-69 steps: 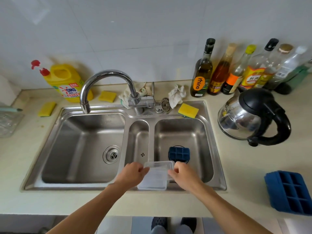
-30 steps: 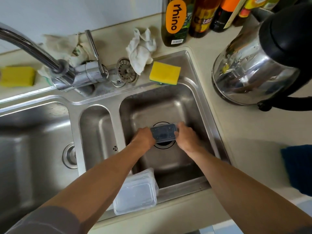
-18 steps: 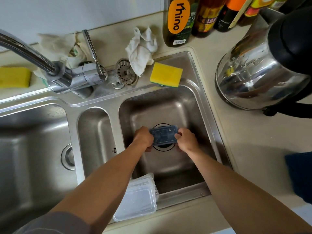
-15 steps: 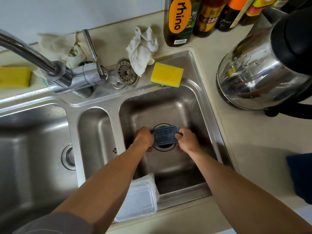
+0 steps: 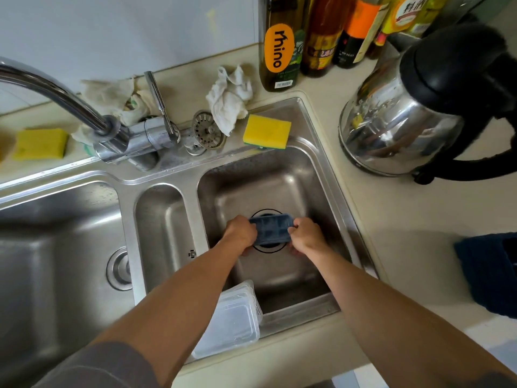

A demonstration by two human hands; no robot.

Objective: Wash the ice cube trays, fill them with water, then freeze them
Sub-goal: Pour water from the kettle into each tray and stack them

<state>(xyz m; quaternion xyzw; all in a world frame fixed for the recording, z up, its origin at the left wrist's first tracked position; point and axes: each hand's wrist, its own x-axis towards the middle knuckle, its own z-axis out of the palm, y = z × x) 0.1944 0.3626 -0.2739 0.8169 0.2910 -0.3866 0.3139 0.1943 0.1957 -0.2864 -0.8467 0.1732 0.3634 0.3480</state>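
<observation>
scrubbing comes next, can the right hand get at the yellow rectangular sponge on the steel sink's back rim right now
Probably yes, once freed: the right hand grips the dark blue plastic ice cube tray with the left hand. The yellow sponge lies just behind that basin, with nothing in between.

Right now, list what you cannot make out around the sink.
Head view:
blue ice cube tray: ends covered by left hand and right hand.
drain: mostly hidden under that tray.
second blue tray: cut off by right edge.
faucet spout: cut off by left edge.

White wall (image 5: 126, 32) behind, beige countertop (image 5: 397, 217), steel sink (image 5: 127, 219) set in.
</observation>
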